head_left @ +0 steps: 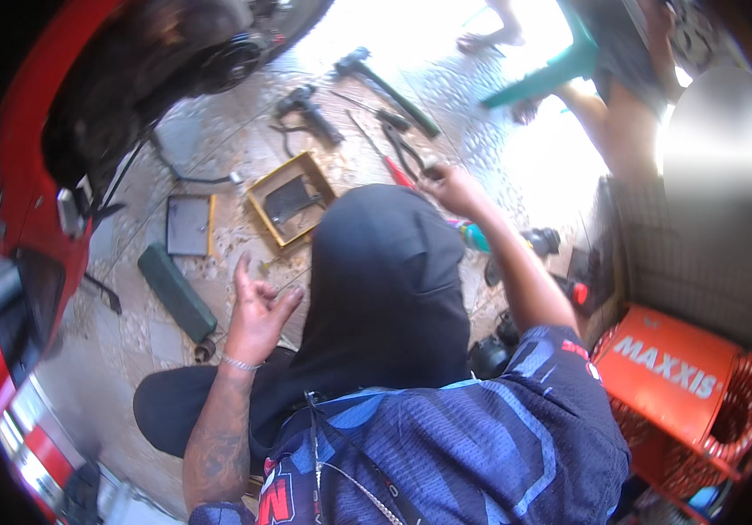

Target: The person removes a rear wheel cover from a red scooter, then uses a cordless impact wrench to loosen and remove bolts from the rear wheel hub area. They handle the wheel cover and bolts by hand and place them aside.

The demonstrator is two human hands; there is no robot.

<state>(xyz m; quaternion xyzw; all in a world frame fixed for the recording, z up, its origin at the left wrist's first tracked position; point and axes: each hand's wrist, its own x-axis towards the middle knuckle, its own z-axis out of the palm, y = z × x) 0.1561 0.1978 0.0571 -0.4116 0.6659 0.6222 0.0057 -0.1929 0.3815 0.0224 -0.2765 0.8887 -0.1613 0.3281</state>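
Observation:
My left hand [260, 306] is raised with fingers apart and empty, left of my bent knee in dark cloth [384, 245]. My right hand [446, 186] has curled fingers around something small I cannot make out, at black-handled pliers [406, 149] beside a red-handled tool [395, 173]. A yellow open box [256, 199] with a dark flat item [284, 201] lies ahead on the tiles, near a shallow yellow-edged tray [211, 227] and a long green case [174, 289]. Hammer-like tools [393, 96] and a dark power tool [310, 118] lie farther forward. A green-and-black tool [472, 236] is partly behind my right arm.
A red motorcycle [21, 175] stands at the left. An orange rack [660, 359] with coiled red items is at the lower right. Another person's bare leg [603, 122] and a green plastic stool [546, 66] are at the upper right, with another foot [481, 42] farther back.

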